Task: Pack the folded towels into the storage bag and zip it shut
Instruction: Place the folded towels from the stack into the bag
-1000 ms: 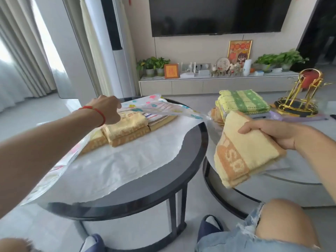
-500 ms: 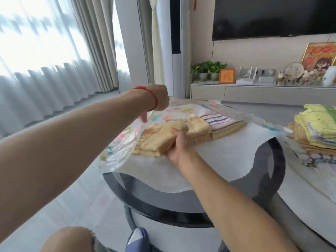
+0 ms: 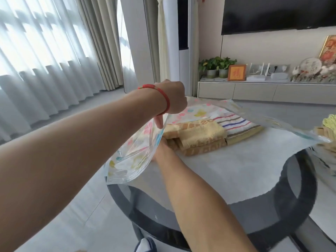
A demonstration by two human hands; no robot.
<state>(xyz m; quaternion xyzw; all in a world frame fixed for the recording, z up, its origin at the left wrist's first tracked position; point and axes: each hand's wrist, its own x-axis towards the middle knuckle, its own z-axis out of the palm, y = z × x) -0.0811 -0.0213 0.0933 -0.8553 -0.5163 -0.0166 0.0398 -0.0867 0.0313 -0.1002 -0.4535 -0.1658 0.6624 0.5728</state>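
Observation:
A clear storage bag (image 3: 134,153) with coloured prints lies on the round dark table (image 3: 294,220), its mouth facing me. My left hand (image 3: 172,100), a red cord at the wrist, pinches the bag's upper flap and holds it lifted. Inside lie folded yellow towels (image 3: 201,135) and a striped white towel (image 3: 236,124) beside them. My right hand (image 3: 163,148) reaches into the bag's mouth at the left end of the yellow towels; the flap hides its fingers. More folded towels (image 3: 329,128) wait at the right edge.
A white sheet (image 3: 236,160) covers the table under the bag. A second table (image 3: 325,206) adjoins on the right. Behind are a TV cabinet (image 3: 263,90) with plants and ornaments, curtains on the left, and grey floor. My shoe shows below the table.
My right hand carried a yellow towel from the right side into the bag and now sits deeper at the left of the stack. The view swung left.

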